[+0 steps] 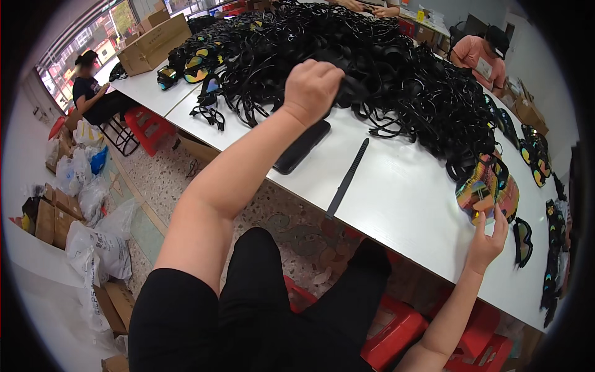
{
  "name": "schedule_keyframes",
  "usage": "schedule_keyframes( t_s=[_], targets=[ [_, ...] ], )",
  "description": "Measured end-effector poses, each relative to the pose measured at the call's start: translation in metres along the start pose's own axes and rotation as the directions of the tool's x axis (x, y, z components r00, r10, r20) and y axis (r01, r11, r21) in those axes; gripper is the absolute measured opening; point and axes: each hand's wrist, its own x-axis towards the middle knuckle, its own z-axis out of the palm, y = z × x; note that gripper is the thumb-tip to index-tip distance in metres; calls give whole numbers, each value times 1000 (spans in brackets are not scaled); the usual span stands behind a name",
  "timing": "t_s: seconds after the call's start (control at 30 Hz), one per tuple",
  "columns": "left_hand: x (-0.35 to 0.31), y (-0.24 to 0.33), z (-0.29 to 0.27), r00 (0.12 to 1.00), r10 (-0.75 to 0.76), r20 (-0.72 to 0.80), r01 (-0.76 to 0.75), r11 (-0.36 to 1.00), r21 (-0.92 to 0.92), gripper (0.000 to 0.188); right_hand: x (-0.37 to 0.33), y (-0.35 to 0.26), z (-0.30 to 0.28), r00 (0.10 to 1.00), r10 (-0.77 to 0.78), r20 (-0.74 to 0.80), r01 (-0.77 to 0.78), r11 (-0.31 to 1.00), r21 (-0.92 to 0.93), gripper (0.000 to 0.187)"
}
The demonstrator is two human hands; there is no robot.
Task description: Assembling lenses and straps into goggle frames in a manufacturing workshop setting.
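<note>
My left hand is closed in a fist at the near edge of a big heap of black goggle frames and straps. Black material shows right beside its fingers, but the hand hides what they grip. At the right of the table, my right hand has thumb and fingers on the near edge of a mirrored, rainbow-coloured goggle lens. Another shiny lens piece lies partly behind it. A black strap lies flat between my hands, and a black phone sits beneath my left forearm.
Several finished-looking goggles lie along the right side, with a single pair beside my right hand. A cardboard box stands on the table's far left. Other people sit left, right and across. Red stools stand by the white table.
</note>
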Motion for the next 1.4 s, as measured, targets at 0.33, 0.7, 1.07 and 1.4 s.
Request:
schedule_keyframes(
  t_s=[0.33,0.7,1.07,1.4],
  targets=[
    [-17,181,-158,906,-114,407,341,767,-543,20,-98,-142,-70,687,-304,660,-688,22,725,49],
    [-134,221,-206,-16,164,986,829,-549,105,37,-179,-169,-80,673,49,738,-666,-394,633,53],
    [-145,233,-236,52,-169,984,191,-966,-176,36,-248,-174,-88,560,-72,826,-745,-481,463,42],
    [-130,257,-226,-109,-108,988,443,-895,-49,10,-248,-204,-98,741,137,657,-615,531,582,43]
  ],
)
